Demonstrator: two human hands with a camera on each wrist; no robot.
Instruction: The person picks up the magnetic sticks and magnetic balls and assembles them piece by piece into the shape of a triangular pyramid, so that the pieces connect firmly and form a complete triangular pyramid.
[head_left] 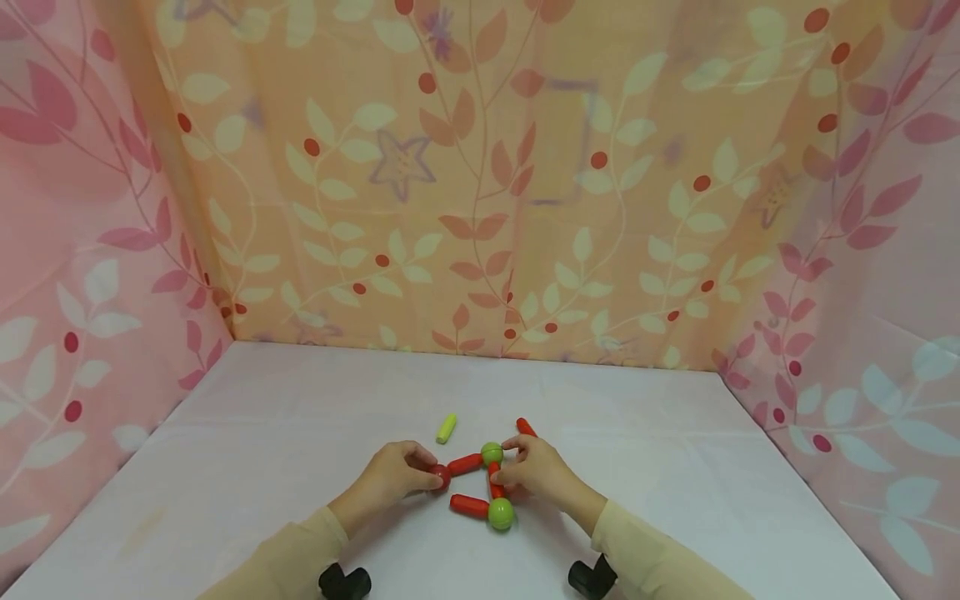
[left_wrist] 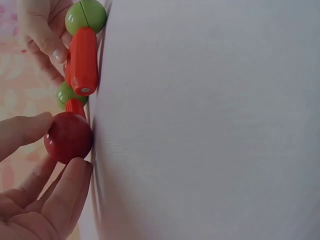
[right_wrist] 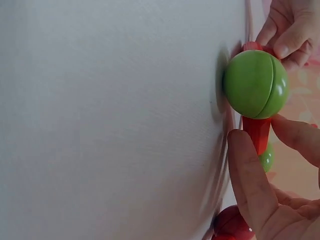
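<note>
In the head view, my left hand (head_left: 386, 477) pinches a dark red ball (head_left: 442, 477) between thumb and fingers. A red rod (head_left: 467, 465) links that ball to a green ball (head_left: 492, 453). My right hand (head_left: 546, 475) grips the red rod (right_wrist: 256, 134) running from there to a nearer green ball (head_left: 501, 514), partly covering it. Another red rod (head_left: 469, 506) extends left from the nearer ball; its free end, with a small metal disc, faces the left wrist camera. The joined pieces form a shape open on the left and lie on the white table.
A yellow-green rod (head_left: 446, 428) lies behind the left hand. Beyond the right hand is a separate red rod (head_left: 526, 427). Another dark red ball (right_wrist: 233, 221) shows low in the right wrist view. Patterned cloth (head_left: 480, 208) encloses the white table (head_left: 300, 400) at back and sides.
</note>
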